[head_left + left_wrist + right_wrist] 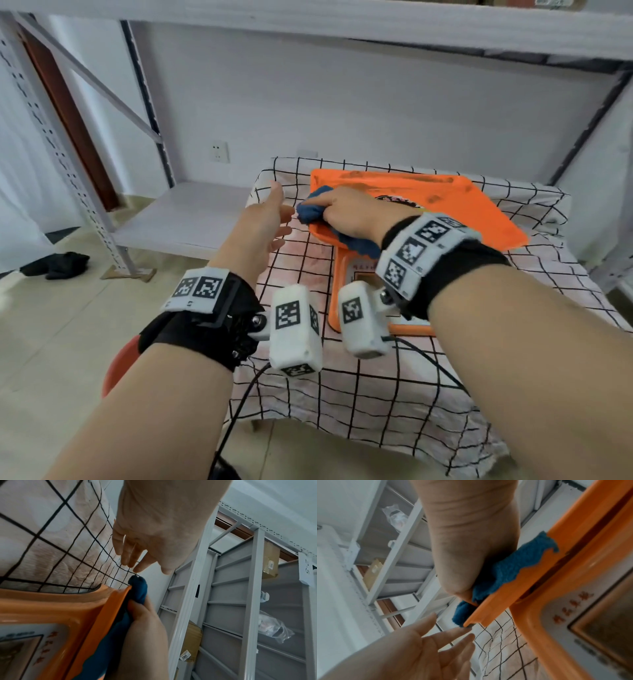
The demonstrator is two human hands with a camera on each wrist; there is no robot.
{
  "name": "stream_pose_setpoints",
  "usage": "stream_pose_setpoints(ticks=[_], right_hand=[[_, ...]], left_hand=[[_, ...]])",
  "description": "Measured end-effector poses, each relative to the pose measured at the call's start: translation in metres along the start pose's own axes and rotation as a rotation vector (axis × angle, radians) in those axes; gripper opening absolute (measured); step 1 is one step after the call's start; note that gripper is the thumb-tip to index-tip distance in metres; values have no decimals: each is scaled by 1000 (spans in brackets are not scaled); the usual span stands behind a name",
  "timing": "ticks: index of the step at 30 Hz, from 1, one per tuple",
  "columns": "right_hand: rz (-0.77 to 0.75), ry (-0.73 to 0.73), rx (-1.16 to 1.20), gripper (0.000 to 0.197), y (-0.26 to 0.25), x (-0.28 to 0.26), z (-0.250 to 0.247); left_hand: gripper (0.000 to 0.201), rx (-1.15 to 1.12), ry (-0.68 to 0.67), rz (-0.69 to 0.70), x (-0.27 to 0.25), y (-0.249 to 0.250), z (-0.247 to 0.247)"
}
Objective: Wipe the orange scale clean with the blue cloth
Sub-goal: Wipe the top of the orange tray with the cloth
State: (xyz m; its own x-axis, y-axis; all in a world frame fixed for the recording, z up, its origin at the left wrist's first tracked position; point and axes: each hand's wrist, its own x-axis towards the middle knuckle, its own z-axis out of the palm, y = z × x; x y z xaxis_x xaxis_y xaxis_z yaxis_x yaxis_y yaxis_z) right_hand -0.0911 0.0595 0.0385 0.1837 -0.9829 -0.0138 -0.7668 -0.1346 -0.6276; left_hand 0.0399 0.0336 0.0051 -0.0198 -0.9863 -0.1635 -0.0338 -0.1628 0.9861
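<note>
An orange scale point(445, 205) with dark smudges on its platform lies on a checked tablecloth point(376, 394). My right hand point(346, 212) grips a bunched blue cloth point(310, 210) and presses it on the platform's near-left corner; the cloth point(508, 573) overhangs the orange rim point(496, 605). My left hand point(270, 219) hovers just left of the scale, fingers point(130, 555) straight and spread, holding nothing, close to the cloth point(139, 588). The scale's display panel point(20, 642) sits partly behind my right wrist in the head view.
A grey metal rack point(68, 137) with a low shelf point(185, 216) stands to the left. A dark rag point(58, 265) lies on the floor. A red round object point(120, 363) shows under my left forearm. Cables point(239, 411) hang off the table's front edge.
</note>
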Motion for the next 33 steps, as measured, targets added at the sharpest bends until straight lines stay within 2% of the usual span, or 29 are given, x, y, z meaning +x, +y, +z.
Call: stream_pose_setpoints(ticks=[5, 8, 11, 15, 19, 24, 25, 29, 31, 33], right_hand=[[13, -9, 74, 31, 2, -16, 2], [27, 10, -2, 37, 17, -34, -4], [-28, 37, -129, 42, 21, -39, -9], [122, 2, -307, 42, 20, -29, -20], [248, 6, -372, 27, 28, -22, -34], [38, -43, -354, 36, 21, -27, -18], [39, -52, -357, 38, 19, -27, -15], [153, -4, -290, 34, 23, -16, -24], [245, 37, -323, 33, 23, -13, -25], [268, 95, -378, 34, 23, -11, -22]], left_hand=[[43, 44, -42, 4, 2, -2, 3], [35, 47, -57, 3, 2, -3, 5], [30, 67, -58, 17, 2, -3, 8], [23, 87, -67, 29, 1, -4, 12], [25, 110, -85, 50, 3, -5, 14], [19, 68, -105, 66, 9, -2, 17], [20, 58, -100, 68, 10, -1, 19], [24, 64, -97, 117, 8, -1, 25], [23, 75, -93, 140, 5, -3, 25], [24, 95, -93, 159, 6, -4, 22]])
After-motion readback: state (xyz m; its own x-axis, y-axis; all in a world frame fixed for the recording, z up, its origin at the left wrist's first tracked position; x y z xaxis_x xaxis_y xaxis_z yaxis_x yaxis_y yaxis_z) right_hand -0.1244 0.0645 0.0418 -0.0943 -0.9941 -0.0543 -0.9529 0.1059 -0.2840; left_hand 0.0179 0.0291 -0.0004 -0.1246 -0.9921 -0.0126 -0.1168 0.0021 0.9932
